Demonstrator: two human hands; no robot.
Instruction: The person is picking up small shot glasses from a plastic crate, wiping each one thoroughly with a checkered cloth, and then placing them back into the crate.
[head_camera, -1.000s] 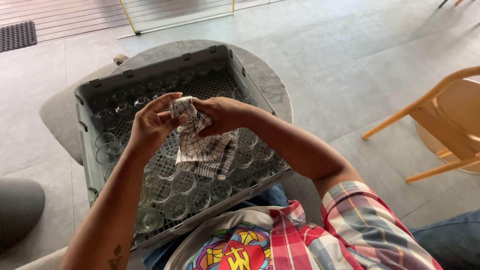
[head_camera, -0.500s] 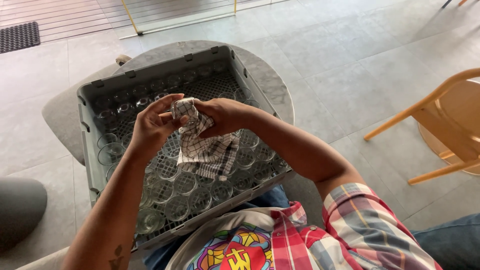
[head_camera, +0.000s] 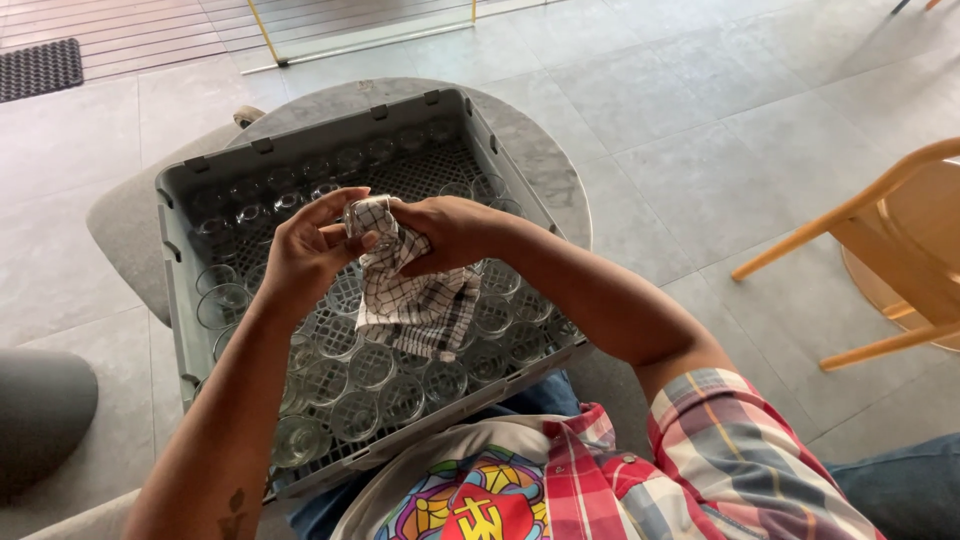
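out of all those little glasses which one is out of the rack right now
The small clear glass held up between the left hand and right hand, wrapped in the checked cloth. All the others sit in the grey rack.

— What's in the hands?

— A small clear glass (head_camera: 362, 215), held up over the grey rack (head_camera: 172, 215) between both hands. It lies tilted, mostly wrapped, so only part of its rim and wall shows.

— Wrapped in what?

— A white cloth (head_camera: 415, 305) with a dark checked grid. Its upper end is bunched around the glass and pushed against it; the rest hangs loose below, draping down over the glasses standing in the rack.

— Who holds which?

— The left hand (head_camera: 305, 250) cups the glass from the side, fingers curled over it. The right hand (head_camera: 450, 230) grips the bunched cloth against the glass.
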